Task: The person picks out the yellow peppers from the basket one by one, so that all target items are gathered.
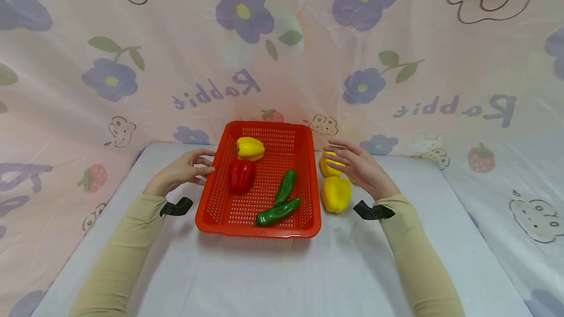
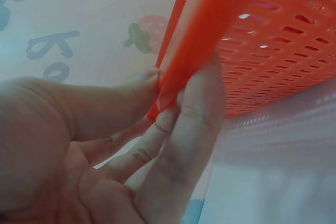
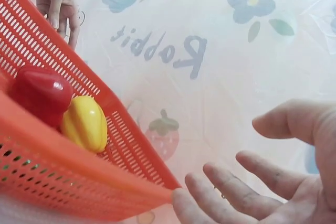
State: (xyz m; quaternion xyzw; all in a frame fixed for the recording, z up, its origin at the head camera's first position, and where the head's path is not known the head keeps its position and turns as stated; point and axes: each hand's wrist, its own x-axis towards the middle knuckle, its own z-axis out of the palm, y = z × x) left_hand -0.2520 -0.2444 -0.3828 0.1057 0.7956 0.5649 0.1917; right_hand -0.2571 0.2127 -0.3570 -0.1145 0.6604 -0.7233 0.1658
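A red plastic basket (image 1: 260, 232) with slotted walls holds a yellow bell pepper (image 1: 251, 149), a red bell pepper (image 1: 242, 176) and two green chili peppers (image 1: 277, 212). At its left side my left hand (image 1: 184, 169) pinches the rim, thumb on the outer side and fingers beneath, as the left wrist view shows. My right hand (image 1: 364, 170) hovers beyond the right rim with fingers spread and nothing held. Below it are a yellow bell pepper (image 1: 337, 194) and another yellow pepper (image 1: 329, 165), partly hidden by the fingers.
A white-covered table (image 1: 282, 278) bears the basket and the loose peppers. Behind it hangs a printed curtain (image 1: 291, 77) with flowers, strawberries and lettering, close to the basket's far side. Black straps (image 1: 176, 207) sit at both wrists.
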